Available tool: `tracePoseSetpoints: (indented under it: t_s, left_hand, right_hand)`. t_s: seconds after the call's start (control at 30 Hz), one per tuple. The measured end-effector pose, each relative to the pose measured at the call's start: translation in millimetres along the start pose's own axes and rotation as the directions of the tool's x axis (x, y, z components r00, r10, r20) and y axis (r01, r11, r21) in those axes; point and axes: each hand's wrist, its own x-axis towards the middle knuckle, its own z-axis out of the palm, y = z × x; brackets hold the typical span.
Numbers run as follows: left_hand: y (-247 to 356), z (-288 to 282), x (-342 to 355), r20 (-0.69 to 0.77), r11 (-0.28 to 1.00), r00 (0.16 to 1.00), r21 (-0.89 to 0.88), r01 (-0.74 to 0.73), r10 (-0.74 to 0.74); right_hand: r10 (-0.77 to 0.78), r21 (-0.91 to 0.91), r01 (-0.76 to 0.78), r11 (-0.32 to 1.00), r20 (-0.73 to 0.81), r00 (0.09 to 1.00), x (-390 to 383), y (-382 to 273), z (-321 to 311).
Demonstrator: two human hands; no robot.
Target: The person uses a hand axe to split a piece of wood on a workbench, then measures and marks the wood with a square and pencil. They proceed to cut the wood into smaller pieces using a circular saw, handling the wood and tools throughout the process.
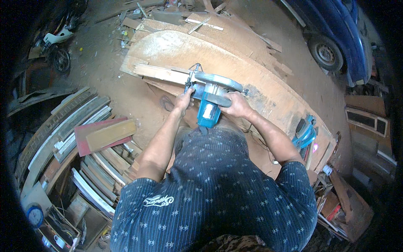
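A teal and grey circular saw (210,96) sits at the near edge of the dusty wooden worktable (168,44), its motor end toward my body. My right hand (237,105) is wrapped round the saw's handle. With its fingers closed, my left hand (184,100) grips the left front part of the saw near its base; the exact part it holds is partly hidden. A pale wooden plank (161,73) lies along the near table edge and runs left from beneath the saw. The blade and the cut are hidden from above.
A blue power tool (305,132) rests on the table's right end. Stacked boards (98,164) with a red panel (86,136) fill the left. Wood offcuts (201,23) lie beyond the table. A blue vehicle (336,38) stands far right, a motorcycle (61,46) far left.
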Motion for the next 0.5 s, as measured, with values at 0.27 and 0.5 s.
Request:
tracePoseSetpoints:
  t_s: [0.27, 0.5]
  left_hand:
    - [12.5, -40.5, 8.2, 0.007, 1.0, 1.0, 0.013, -0.001, 0.001]
    - [9.1, -87.2, 32.8, -0.005, 0.999, 0.999, -0.031, -0.043, 0.043]
  right_hand:
    - [0.028, -0.032, -0.028, 0.999, 0.009, 1.0, 32.9, -11.3, 25.8]
    - [0.003, -0.021, -0.003, 1.0, 0.035, 0.999, 69.2, -45.2, 47.6]
